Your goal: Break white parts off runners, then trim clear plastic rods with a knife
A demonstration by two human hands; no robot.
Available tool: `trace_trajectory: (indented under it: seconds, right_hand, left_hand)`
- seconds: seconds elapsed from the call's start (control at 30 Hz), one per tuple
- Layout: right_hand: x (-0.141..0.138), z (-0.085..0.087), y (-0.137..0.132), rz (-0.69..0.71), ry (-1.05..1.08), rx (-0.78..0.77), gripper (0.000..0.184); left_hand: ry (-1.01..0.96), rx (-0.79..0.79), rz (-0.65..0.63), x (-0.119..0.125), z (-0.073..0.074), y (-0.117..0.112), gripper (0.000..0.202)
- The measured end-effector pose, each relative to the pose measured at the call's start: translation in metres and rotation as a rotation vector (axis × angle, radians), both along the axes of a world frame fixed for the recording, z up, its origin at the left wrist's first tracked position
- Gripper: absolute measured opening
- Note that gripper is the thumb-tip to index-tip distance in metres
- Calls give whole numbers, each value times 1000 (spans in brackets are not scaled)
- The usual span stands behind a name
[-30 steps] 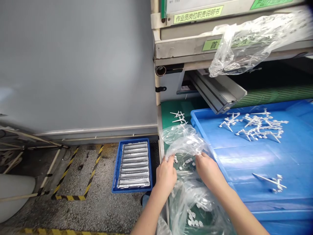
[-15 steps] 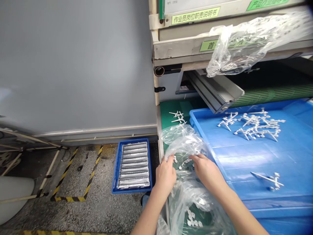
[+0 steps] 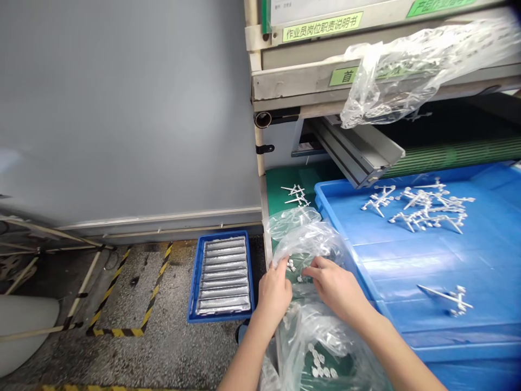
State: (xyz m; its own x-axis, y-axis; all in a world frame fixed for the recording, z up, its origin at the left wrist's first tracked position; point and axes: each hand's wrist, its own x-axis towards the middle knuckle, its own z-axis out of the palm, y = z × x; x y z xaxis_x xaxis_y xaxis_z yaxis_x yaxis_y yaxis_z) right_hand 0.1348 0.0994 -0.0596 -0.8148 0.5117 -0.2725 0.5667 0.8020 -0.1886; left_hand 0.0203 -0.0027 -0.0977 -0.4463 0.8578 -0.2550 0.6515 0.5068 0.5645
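A clear plastic bag (image 3: 313, 239) lies on the green work surface with its mouth spread, small white plastic parts (image 3: 291, 265) showing inside. At its left rim, my left hand (image 3: 275, 293) has its fingers closed on the film. My right hand (image 3: 336, 285) reaches over the opening from the right, fingertips pinched together near a small white part (image 3: 300, 279); whatever lies between them is hidden. Closer to me, a second clear bag (image 3: 295, 336) holds several round white parts (image 3: 321, 365).
A blue tray (image 3: 407, 271) on the right carries white branched plastic sprues (image 3: 427, 209). More sprues (image 3: 297, 195) lie on the green surface (image 3: 277, 179). An aluminium chute (image 3: 362, 155) juts out above. On the floor at left stands a blue crate (image 3: 191, 293) with silvery rolls.
My right hand has moved left, further over the bag's opening, and its fingers have drawn together. The left hand stays at the bag's rim.
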Motion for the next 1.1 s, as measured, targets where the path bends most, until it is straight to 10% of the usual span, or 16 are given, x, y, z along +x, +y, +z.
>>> trace_trajectory:
  seconds: [1.1]
  right_hand:
    - [-22, -9, -2, 41, 44, -9, 44]
  left_hand:
    - [-9, -2, 20, -1, -2, 2, 61]
